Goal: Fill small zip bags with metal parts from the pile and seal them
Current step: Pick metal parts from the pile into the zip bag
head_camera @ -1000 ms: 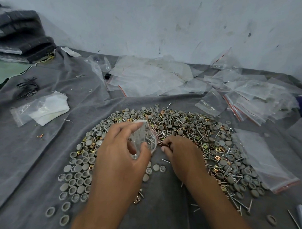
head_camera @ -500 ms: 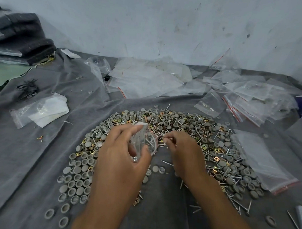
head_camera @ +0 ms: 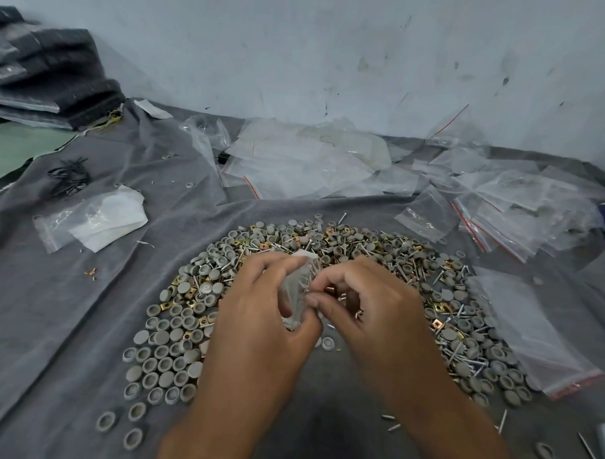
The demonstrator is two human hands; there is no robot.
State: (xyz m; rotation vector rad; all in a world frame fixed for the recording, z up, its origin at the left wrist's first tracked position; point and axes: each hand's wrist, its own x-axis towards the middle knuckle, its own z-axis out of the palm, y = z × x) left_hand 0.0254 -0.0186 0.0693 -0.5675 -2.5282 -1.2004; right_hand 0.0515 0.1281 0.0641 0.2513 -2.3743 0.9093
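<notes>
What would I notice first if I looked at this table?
A big heap of metal parts spread over the grey cloth in the middle. In front of it, the left hand holds a small clear bag while the right hand brings parts to it.

Glossy plastic bag (head_camera: 297, 291), matt cloth (head_camera: 68, 317)

A single wide-angle head camera looks forward and down from close above the grey cloth (head_camera: 68, 307), with straight edges bowed toward the frame borders. Both forearms enter from the bottom edge, and the pile of metal parts (head_camera: 379, 252) fills the centre. The pale wall (head_camera: 334, 58) closes the top.
</notes>
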